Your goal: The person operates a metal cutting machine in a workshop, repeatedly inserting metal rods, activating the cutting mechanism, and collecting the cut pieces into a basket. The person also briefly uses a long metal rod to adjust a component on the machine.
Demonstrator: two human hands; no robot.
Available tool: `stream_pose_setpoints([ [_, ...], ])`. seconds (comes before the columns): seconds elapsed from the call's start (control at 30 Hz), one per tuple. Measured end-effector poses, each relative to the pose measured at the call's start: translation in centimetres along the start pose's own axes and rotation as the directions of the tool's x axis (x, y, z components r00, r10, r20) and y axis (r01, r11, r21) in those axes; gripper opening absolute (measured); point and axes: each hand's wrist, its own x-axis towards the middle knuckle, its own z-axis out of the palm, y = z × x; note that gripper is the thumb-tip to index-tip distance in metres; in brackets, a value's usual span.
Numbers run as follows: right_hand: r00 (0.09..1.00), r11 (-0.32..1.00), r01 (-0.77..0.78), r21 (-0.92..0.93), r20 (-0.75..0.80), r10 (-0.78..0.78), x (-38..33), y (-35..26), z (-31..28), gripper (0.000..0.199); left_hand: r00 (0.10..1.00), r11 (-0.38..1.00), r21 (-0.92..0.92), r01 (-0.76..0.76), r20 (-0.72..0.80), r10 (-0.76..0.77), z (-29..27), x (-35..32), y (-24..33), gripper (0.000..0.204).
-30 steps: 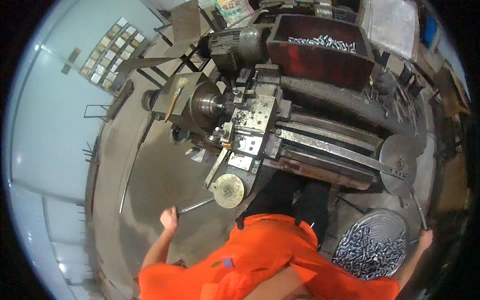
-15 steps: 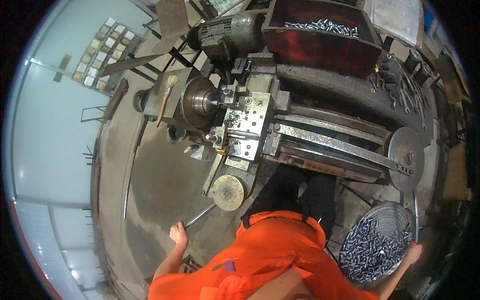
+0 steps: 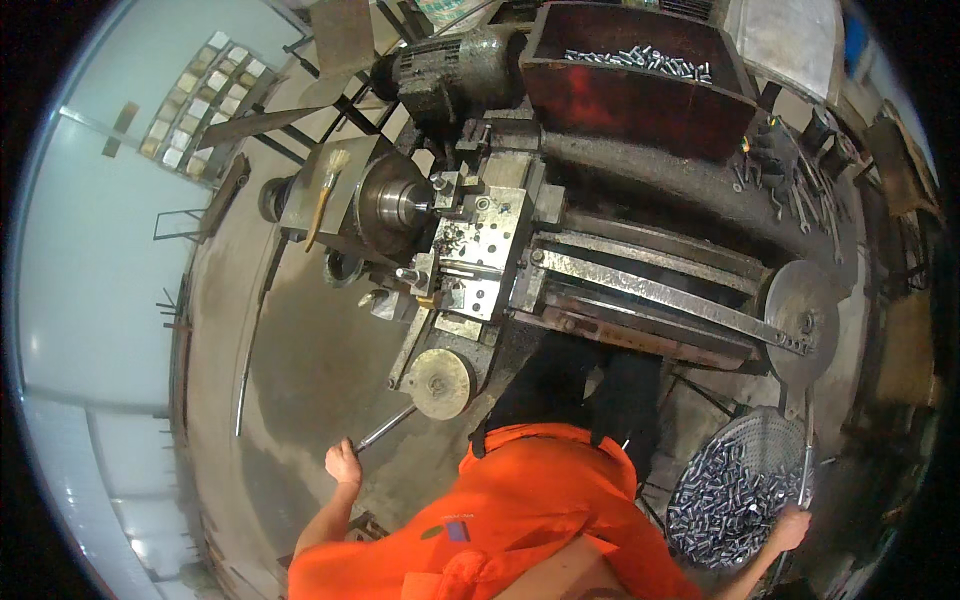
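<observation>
Your left hand (image 3: 343,462) at seven o'clock and right hand (image 3: 790,527) at four each grip a lever (image 3: 806,457); swinging the right low could knock metal pieces (image 3: 715,505) from the basket (image 3: 770,438).

Lathe at centre: headstock (image 3: 304,210) at the left, brush (image 3: 322,205) lying on it; chuck (image 3: 402,205) to its right; slide (image 3: 507,215) next, chips (image 3: 450,238) on top; bar (image 3: 660,298) from slide to disc (image 3: 800,300), right end. Behind: motor (image 3: 450,75); right of it, bin (image 3: 630,105) with metal pieces (image 3: 645,62) inside; farther right, wrenches (image 3: 801,208). Before the slide: handwheel (image 3: 440,384), its lever ending leftward at the left hand (image 3: 342,463). Before the disc: basket (image 3: 765,435) containing workpieces (image 3: 715,500), right hand (image 3: 790,527) at its right side.
</observation>
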Motion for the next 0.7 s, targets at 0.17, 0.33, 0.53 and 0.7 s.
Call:
stream_pose_setpoints([
  [0.17, 0.958, 0.963, 0.214, -0.162, -0.16, -0.239, 16.3, 2.0, 4.0, 0.04, 0.996, 0.999, 0.027, -0.035, -0.079, 0.037, 1.7, 0.2, -1.2, 0.032],
  [0.33, 0.918, 0.907, 0.088, -0.412, -0.32, -0.235, 26.5, -3.5, 2.9, 0.026, 0.983, 0.988, 0.061, -0.143, -0.109, 0.149, 2.6, 2.1, -1.0, 0.024],
  [0.53, 0.871, 0.913, 0.029, -0.408, -0.437, -0.223, 26.3, -6.5, 1.9, 0.031, 0.779, 0.848, 0.148, -0.508, -0.341, 0.526, 5.0, 10.8, -0.6, 0.006],
  [0.7, 0.828, 0.961, 0.067, -0.269, -0.522, -0.205, 23.1, -6.5, 2.3, 0.029, 0.785, 0.802, -0.068, -0.594, -0.265, 0.56, 6.4, 23.1, 4.5, 0.025],
])
